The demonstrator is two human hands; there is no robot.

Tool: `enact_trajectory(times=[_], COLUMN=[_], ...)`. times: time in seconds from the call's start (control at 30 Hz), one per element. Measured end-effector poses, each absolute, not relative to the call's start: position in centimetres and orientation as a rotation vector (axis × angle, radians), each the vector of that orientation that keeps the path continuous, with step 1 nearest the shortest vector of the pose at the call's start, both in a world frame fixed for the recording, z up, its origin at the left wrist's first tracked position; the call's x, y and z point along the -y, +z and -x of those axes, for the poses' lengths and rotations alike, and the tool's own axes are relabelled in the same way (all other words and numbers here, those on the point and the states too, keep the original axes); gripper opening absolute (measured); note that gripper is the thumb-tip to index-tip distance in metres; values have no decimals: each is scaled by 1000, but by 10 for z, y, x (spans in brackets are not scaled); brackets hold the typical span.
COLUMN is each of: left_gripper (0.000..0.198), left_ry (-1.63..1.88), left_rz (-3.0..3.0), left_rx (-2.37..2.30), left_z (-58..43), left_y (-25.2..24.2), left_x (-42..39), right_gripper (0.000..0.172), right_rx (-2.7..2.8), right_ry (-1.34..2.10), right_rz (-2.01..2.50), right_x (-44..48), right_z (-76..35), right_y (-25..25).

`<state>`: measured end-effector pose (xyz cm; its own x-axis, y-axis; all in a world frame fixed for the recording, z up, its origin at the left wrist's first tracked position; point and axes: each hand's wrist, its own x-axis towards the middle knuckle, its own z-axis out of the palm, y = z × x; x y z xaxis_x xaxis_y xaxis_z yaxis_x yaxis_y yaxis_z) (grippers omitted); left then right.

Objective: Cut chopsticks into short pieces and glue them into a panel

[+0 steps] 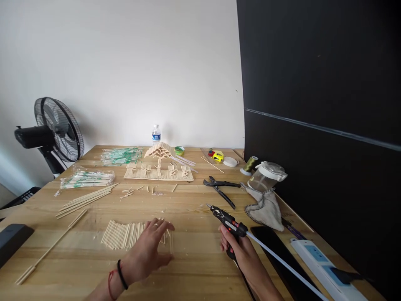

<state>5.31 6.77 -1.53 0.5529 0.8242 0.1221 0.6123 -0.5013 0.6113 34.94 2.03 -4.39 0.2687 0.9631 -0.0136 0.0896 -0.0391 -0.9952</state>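
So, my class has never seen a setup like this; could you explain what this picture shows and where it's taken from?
There is no robot here, just a person's two bare hands. The single picture comes from a camera worn on the person's head, looking forward and down. The right hand holds a glue gun, with a long pale rod running from its back. The left hand is over the right end of a row of short sticks; whether it grips one, I can't tell. Farther back on the wooden table stands a tree-like stick model. Pliers, a lidded jar and a power strip lie or stand toward the right.
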Motion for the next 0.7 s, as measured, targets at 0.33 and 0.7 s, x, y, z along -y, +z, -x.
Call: enact_trajectory(times=[0.33,0.7], left_gripper=[60,49], left_ry=[405,432], left_rz=[-2333,-2385], left_rx=[-1103,-971], left_z=[-88,-85], left_y=[-25,-26], left_x=[-85,-84], right_gripper=[52,51], right_rx=[1454,1867], right_ry=[892,1001], right_rz=[1536,1513], right_x=[-48,-81], right_z=[-364,-375], right_y=[-15,0])
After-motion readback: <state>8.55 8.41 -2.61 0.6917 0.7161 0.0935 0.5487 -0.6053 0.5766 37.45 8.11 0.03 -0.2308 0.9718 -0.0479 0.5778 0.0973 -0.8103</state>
